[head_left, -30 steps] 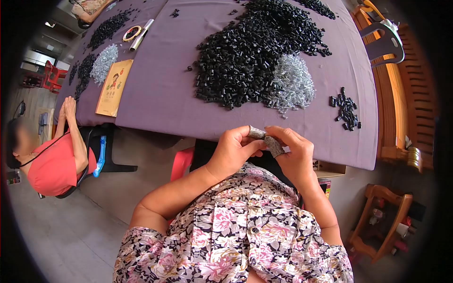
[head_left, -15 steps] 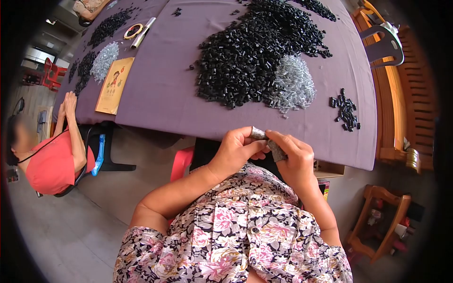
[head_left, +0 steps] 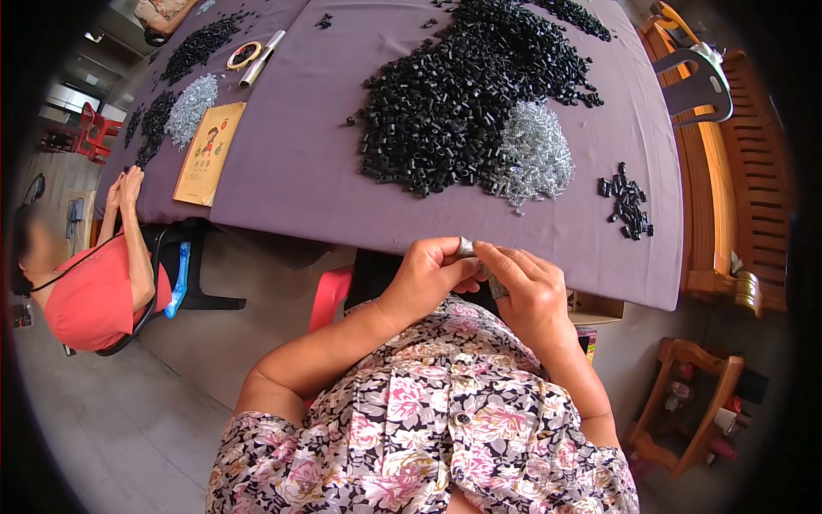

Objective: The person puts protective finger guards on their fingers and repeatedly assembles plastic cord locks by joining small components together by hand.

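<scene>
My left hand (head_left: 430, 272) and my right hand (head_left: 531, 287) meet at the table's near edge, above my lap. Both are closed, thumbs and fingers pinched together. Silvery-grey wrapping (head_left: 466, 248) shows at the tip of my left index finger, and more grey wrapping shows beside my right thumb. Whatever lies between the fingertips is hidden or too small to name. Beyond my hands, on the purple cloth, a large heap of short black tubular pieces (head_left: 428, 128) adjoins a pile of small clear pieces (head_left: 533, 154). A small group of black pieces (head_left: 627, 201) lies to the right.
A yellow booklet (head_left: 210, 158), a tape roll (head_left: 244, 56) and a silvery tube (head_left: 262, 60) lie on the left of the purple tablecloth (head_left: 291, 163). At far left sits a person in a red top (head_left: 98, 291). A grey chair (head_left: 702, 86) and wooden bench stand right.
My right fingers have shifted slightly down and left, covering more of the grey wrapping. My left hand has barely moved. The seated person's hands have changed pose slightly.
</scene>
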`<state>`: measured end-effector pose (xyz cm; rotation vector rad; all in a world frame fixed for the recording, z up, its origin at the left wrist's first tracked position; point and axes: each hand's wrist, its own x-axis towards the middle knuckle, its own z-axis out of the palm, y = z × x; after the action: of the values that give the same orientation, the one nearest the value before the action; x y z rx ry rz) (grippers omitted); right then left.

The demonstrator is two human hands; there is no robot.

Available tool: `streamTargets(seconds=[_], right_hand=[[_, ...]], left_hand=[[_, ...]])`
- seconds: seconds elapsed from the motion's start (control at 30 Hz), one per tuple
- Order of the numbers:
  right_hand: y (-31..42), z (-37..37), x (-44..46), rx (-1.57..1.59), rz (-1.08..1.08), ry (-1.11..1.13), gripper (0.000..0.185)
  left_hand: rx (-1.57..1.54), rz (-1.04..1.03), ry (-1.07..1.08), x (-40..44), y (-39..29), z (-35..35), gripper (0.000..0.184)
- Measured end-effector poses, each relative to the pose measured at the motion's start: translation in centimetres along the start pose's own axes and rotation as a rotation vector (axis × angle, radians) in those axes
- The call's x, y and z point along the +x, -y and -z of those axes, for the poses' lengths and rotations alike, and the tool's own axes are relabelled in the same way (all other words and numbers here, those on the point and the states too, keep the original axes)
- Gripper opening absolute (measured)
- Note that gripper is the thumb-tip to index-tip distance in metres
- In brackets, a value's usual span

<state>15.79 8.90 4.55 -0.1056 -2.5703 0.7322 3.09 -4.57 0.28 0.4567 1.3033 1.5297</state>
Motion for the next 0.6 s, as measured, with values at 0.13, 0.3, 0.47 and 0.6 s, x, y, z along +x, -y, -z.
streamTargets(seconds=[0.13,0.3,0.47,0.6], right_hand=[[-0.3,0.0,-0.1,0.074,-0.041,-0.035,0.050],[-0.8,0.2,-0.6,0.234,-0.197,-0.009,0.052],[-0.9,-0.5,0.3,0.125,-0.143,-0.011,0.057],[-2.2,-2.3,-0.3,0.122,-0.117,-0.112,0.057]], left_hand=[[0.044,0.028,0.045,0.2,0.1,0.6,0.019],[-0.121,0.118,-0.045,0.2,-1.1,-0.6,0.018],[-0.275,0.120,0.025,0.7,-0.5,-0.9,0.020],[-0.301,0.072,0.038,1.1,-0.4,-1.6,0.021]])
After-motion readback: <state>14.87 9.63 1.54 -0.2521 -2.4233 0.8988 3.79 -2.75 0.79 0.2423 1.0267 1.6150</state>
